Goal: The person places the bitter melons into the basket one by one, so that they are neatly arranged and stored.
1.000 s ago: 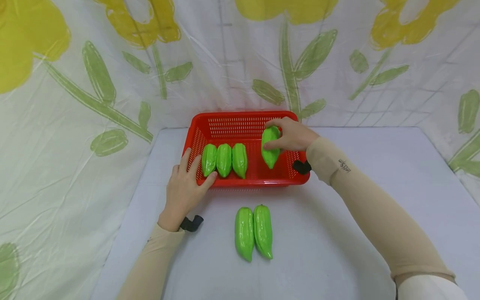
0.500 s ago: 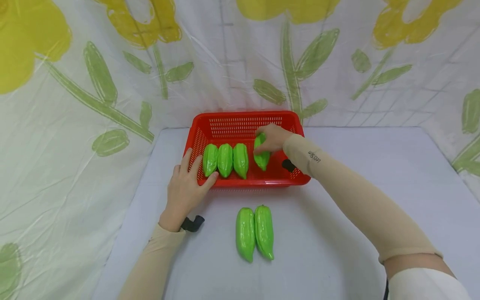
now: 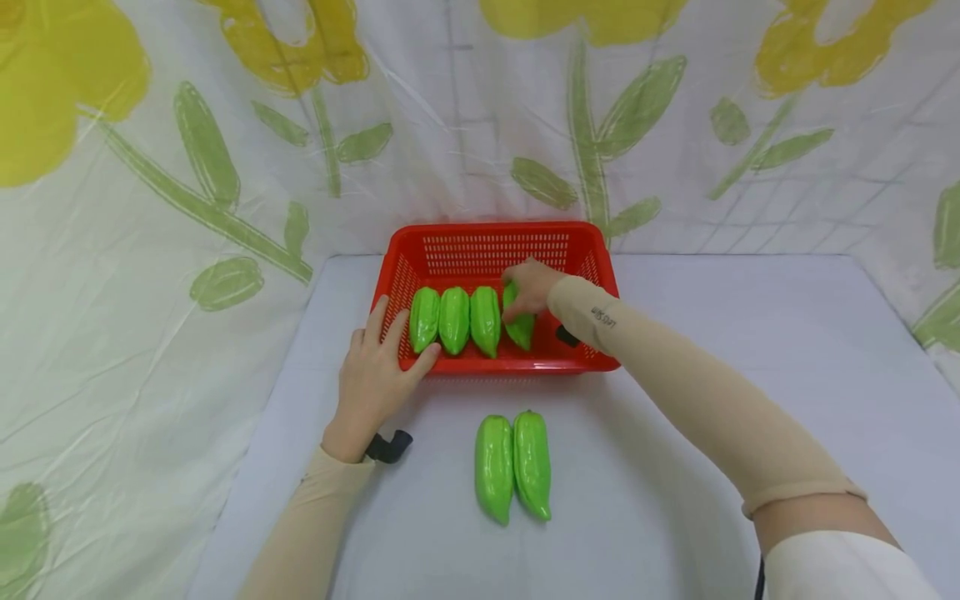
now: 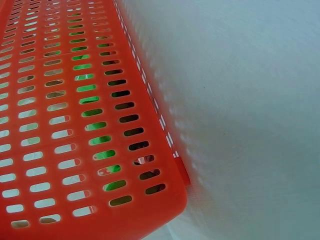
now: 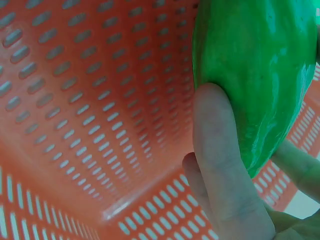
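Note:
A red perforated plastic basket (image 3: 555, 365) holds a row of three glossy green ridged gourds, a left one (image 3: 424, 321), a middle one (image 3: 454, 322) and a right one (image 3: 485, 322). My right hand (image 3: 531, 285) is inside the basket, gripping another green gourd (image 3: 520, 332) just right of the row. In the right wrist view a finger lies along this gourd (image 5: 255, 75), and more fingers show on its far side. My left hand (image 3: 372, 367) rests at the basket's front left corner, fingers spread on the rim. The left wrist view shows only the basket's slotted wall (image 4: 75, 115).
Two more green gourds, one on the left (image 3: 494, 468) and one on the right (image 3: 532, 467), lie side by side on the white table (image 3: 637, 500) before the basket. A flower-print curtain (image 3: 450, 108) hangs right behind the basket.
My right hand has moved left and down with its gourd, from the basket's right side to beside the row. The left hand stays on the rim.

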Action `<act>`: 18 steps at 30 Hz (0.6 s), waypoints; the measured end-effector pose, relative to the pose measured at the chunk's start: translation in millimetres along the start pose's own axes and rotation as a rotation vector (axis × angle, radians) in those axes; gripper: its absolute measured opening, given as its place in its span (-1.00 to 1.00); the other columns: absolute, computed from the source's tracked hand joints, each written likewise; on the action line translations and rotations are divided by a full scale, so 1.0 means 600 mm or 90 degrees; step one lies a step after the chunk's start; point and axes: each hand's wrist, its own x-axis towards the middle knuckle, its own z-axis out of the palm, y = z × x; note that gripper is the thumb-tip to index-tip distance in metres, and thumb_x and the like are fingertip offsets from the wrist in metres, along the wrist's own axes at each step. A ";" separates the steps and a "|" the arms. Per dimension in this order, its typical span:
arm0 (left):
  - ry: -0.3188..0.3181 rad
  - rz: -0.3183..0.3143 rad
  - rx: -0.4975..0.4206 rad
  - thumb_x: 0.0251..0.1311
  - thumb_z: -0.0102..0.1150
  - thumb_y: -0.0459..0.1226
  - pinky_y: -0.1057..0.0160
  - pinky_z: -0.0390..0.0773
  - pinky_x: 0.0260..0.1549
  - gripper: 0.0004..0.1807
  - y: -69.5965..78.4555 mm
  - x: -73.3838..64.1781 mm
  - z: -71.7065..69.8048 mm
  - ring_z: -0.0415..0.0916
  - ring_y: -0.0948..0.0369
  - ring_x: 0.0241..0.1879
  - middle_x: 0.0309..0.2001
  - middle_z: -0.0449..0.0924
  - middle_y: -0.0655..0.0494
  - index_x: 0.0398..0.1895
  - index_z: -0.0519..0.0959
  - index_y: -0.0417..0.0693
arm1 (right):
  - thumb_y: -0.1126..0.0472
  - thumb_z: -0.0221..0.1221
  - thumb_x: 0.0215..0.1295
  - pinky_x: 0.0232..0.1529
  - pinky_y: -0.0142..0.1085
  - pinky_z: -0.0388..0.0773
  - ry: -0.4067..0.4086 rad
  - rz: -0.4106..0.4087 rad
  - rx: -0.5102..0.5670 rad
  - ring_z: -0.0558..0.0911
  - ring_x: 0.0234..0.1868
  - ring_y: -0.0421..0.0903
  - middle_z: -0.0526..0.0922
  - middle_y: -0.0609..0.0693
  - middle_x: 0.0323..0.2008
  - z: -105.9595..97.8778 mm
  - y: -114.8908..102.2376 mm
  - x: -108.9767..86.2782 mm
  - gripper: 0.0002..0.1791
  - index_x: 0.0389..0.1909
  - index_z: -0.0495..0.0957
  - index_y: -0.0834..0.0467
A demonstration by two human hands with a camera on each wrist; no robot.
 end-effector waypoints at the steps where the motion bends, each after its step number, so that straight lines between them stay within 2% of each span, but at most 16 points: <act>1: -0.002 -0.002 -0.001 0.35 0.06 0.31 -0.23 0.63 -0.09 -0.11 0.000 0.000 0.000 0.43 -0.27 0.11 0.63 0.08 -0.18 0.52 0.36 -0.12 | 0.02 0.41 0.23 0.30 -0.10 0.52 0.000 -0.002 -0.007 0.38 0.40 0.14 0.32 0.29 0.43 0.002 0.000 0.002 -0.17 0.47 0.38 0.22; 7: -0.006 -0.004 -0.002 0.35 0.05 0.31 -0.23 0.62 -0.06 -0.10 0.001 0.000 0.000 0.42 -0.27 0.12 0.63 0.07 -0.18 0.52 0.35 -0.11 | 0.02 0.42 0.19 0.48 -0.04 0.35 -0.003 -0.004 -0.024 0.28 0.52 0.16 0.41 0.25 0.43 0.012 -0.001 0.007 -0.15 0.48 0.38 0.20; 18: 0.005 0.003 0.002 0.35 0.06 0.29 -0.21 0.64 -0.14 -0.13 0.001 0.000 0.000 0.44 -0.26 0.07 0.62 0.10 -0.19 0.50 0.37 -0.12 | 0.02 0.43 0.21 0.46 -0.03 0.37 -0.001 0.005 -0.021 0.29 0.49 0.16 0.38 0.27 0.42 0.021 -0.001 0.012 -0.12 0.51 0.32 0.19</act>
